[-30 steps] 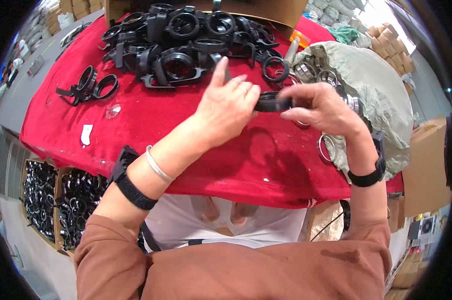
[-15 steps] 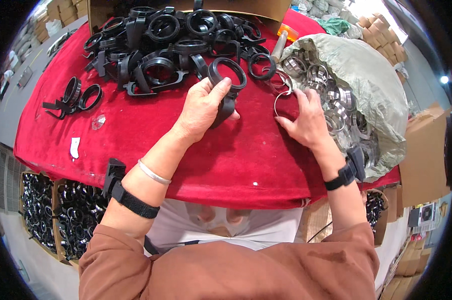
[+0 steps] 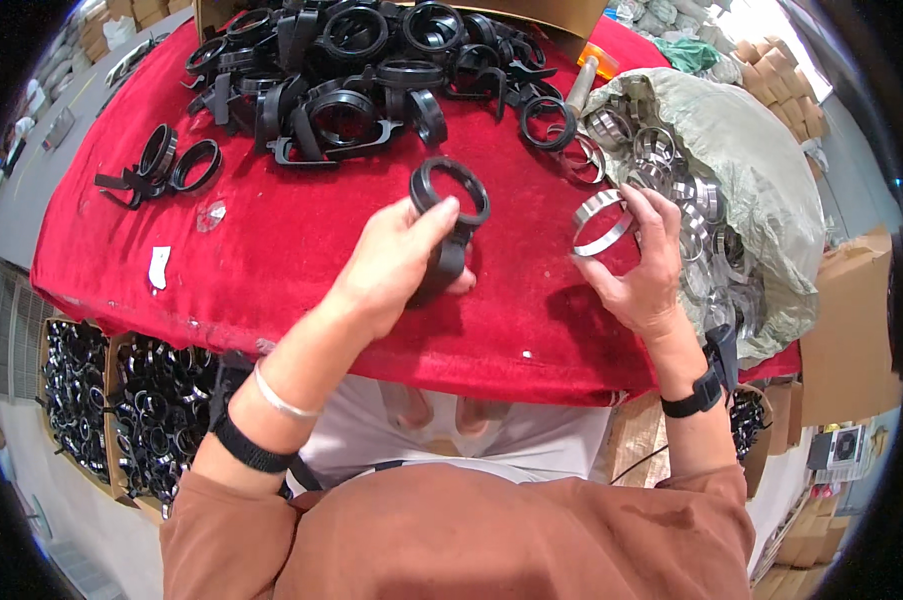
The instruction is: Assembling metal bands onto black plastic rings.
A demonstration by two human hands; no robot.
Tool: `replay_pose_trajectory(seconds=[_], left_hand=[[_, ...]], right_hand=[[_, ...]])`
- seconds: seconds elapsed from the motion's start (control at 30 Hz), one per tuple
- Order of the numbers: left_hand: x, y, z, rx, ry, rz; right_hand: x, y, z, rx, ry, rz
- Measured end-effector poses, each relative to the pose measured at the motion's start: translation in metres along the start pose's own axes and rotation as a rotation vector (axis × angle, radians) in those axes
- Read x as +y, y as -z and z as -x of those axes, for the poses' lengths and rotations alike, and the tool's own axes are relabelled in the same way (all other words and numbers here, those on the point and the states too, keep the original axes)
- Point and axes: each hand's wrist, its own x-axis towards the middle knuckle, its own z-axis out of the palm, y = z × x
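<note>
My left hand [image 3: 399,250] is closed on the arm of a black plastic ring bracket [image 3: 451,190], its round opening raised above my thumb. Between the thumb and fingers of my right hand [image 3: 643,258] is a silver metal ring [image 3: 600,223], held tilted over the red cloth [image 3: 516,290]. Just beyond it, another metal ring [image 3: 583,160] lies beside a loose black ring [image 3: 547,123]. To the right, many more metal rings [image 3: 655,148] spill from the mouth of a pale plastic sack [image 3: 771,190].
A heap of black ring brackets [image 3: 341,117] covers the far side, before a cardboard box [image 3: 531,20]. Two black pieces [image 3: 157,152] lie at left, near a white paper scrap [image 3: 158,268]. A tool with an orange end [image 3: 593,65] rests by the sack. Boxes of black parts [image 3: 156,420] stand below left.
My right hand has lifted the metal ring off the cloth and turned it. My left hand has drawn the black bracket a little nearer to me. The view has shifted slightly.
</note>
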Motion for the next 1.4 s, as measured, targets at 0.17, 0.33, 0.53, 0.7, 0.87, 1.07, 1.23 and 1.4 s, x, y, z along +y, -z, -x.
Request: replay_pose_trajectory(seconds=[0.17,0.33,0.53,0.7,0.87,1.07,1.23,1.4], left_hand=[[-0.023,-0.007,0.023,0.027,-0.051,0.210],[-0.032,-0.016,0.031,-0.047,-0.103,0.243],[-0.032,-0.027,0.037,-0.044,-0.132,0.109],[-0.035,-0.026,0.027,-0.062,-0.254,0.030],[-0.051,-0.031,0.018,-0.054,-0.410,0.067],[-0.032,-0.024,0.049,-0.002,-0.235,-0.123],[-0.035,-0.015,0.056,0.077,-0.296,-0.137],[-0.019,-0.056,0.093,-0.032,-1.138,-1.056]], right_hand=[[-0.017,0.006,0.005,-0.007,-0.074,-0.099],[-0.037,0.005,0.013,0.002,-0.464,-0.804],[-0.047,0.006,0.027,-0.059,-0.607,-1.102],[-0.052,0.013,0.029,-0.340,-0.334,-0.453],[-0.062,0.017,0.025,-0.344,-0.037,-0.142],[-0.075,0.015,0.031,-0.236,0.099,-0.060],[-0.082,0.015,0.025,-0.291,0.072,-0.059],[-0.030,0.012,0.045,-0.517,-0.203,-0.353]])
